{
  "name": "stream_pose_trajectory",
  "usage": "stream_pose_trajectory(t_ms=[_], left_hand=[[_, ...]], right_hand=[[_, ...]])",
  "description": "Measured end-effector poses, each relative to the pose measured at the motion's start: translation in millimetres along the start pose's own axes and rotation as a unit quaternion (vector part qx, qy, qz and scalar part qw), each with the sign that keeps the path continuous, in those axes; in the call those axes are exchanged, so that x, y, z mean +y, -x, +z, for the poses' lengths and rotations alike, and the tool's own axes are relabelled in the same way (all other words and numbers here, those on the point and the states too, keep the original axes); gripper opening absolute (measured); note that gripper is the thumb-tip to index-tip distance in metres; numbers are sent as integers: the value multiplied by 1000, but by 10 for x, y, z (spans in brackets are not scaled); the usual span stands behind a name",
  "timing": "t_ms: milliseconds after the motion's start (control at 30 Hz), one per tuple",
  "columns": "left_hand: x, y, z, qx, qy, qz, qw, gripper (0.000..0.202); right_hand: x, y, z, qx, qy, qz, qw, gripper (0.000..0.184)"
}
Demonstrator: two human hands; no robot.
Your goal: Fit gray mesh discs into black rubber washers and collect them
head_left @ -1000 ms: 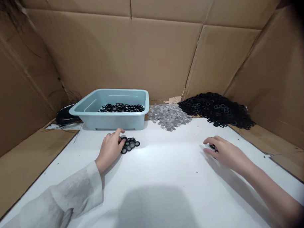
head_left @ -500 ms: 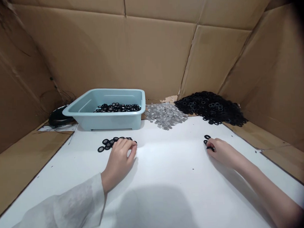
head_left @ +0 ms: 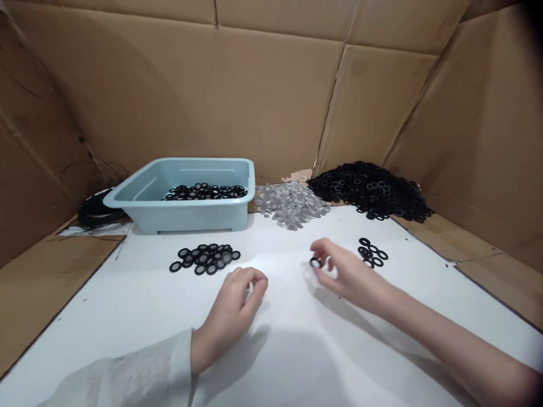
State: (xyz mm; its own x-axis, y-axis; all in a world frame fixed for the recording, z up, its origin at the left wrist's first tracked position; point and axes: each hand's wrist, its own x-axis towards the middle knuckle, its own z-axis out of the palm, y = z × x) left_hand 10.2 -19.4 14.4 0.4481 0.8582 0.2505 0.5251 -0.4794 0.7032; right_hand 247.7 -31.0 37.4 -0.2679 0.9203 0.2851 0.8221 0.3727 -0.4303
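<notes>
My right hand (head_left: 340, 269) pinches a black rubber ring (head_left: 315, 262) between thumb and fingers, held a little above the white table. To the left, my left hand (head_left: 234, 300) has thumb and forefinger pressed together; whether something small sits between the tips is hidden. Just beyond it lies a loose cluster of black rings with grey discs (head_left: 206, 256) in their middles. Several loose black rings (head_left: 376, 254) lie on the table to the right of my right hand.
A light blue basin (head_left: 200, 215) holding many disc-filled rings stands at the back left. Beside it are a pile of grey discs (head_left: 293, 204) and a large heap of black rings (head_left: 371, 188). Cardboard walls (head_left: 276, 96) surround the white table (head_left: 284, 310).
My right hand has moved left from the loose rings, carrying one ring. My left hand has drawn back and right from the disc-filled rings, uncovering them.
</notes>
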Motion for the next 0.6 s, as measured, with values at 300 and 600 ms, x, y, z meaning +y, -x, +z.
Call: stream_pose_trajectory(t_ms=[300, 600], left_hand=[[19, 42, 75, 10, 169, -72, 983, 22], [-85, 5, 70, 25, 213, -131, 968, 18]], right_hand=[[-499, -204, 585, 35, -28, -278, 960, 23], [520, -968, 270, 50, 98, 119, 987, 21]])
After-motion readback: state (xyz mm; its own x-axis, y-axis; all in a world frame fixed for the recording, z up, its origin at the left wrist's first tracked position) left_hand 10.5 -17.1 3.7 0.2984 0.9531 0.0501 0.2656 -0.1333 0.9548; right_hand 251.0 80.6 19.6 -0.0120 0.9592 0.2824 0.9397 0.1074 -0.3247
